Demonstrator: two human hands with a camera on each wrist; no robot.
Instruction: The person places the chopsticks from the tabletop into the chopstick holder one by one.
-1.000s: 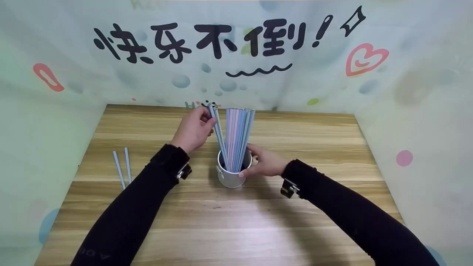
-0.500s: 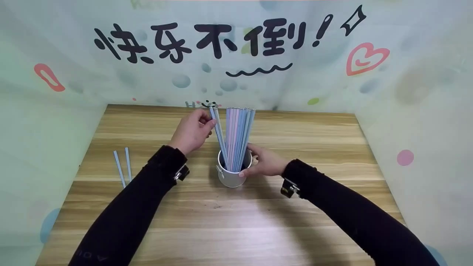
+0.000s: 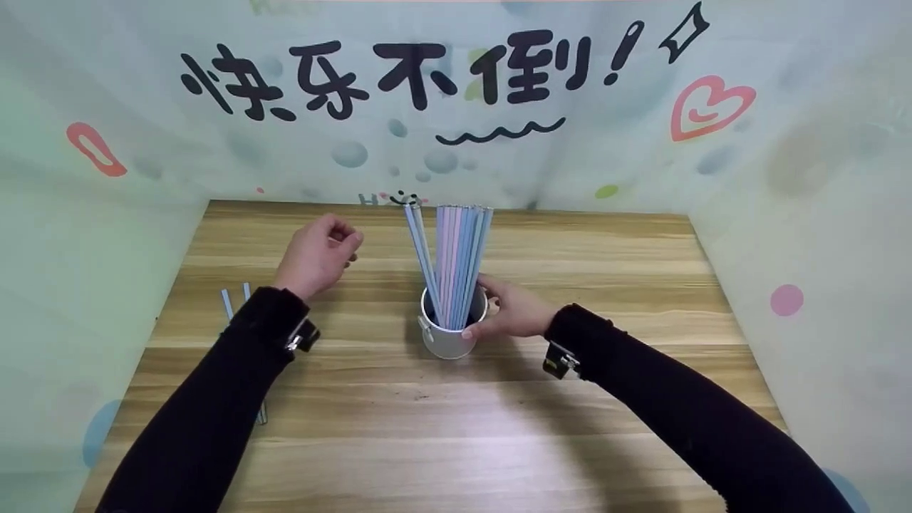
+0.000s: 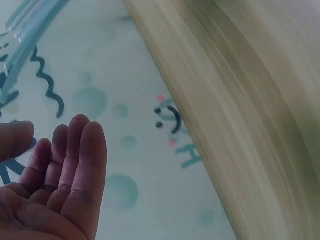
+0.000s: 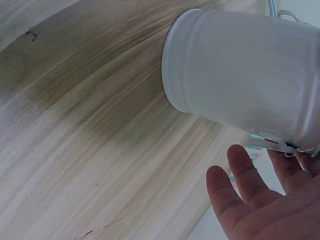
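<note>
A small white metal bucket (image 3: 449, 346) stands upright on the table. In it a bunch of blue, pink and greenish chopsticks (image 3: 459, 263) rises, while a couple of chopsticks (image 3: 422, 246) lean apart toward the left. My right hand (image 3: 520, 311) holds the bucket's rim from the right, thumb in front and a finger behind. The right wrist view shows the bucket (image 5: 245, 70) sideways, with several fingers beside its wire handle (image 5: 272, 145). To the left of the bucket, my left hand (image 3: 315, 256) hovers with nothing in its loosely bent fingers (image 4: 90, 170).
Two blue chopsticks (image 3: 226, 303) lie at the table's left, partly hidden under my left sleeve (image 3: 192, 399). The wooden table (image 3: 456, 442) ends at a printed cloth backdrop (image 3: 285, 157), which also rises along both sides.
My left hand has let go of the leaning chopsticks and moved left, its sleeve covering more of the two on the table. The right hand stays at the bucket.
</note>
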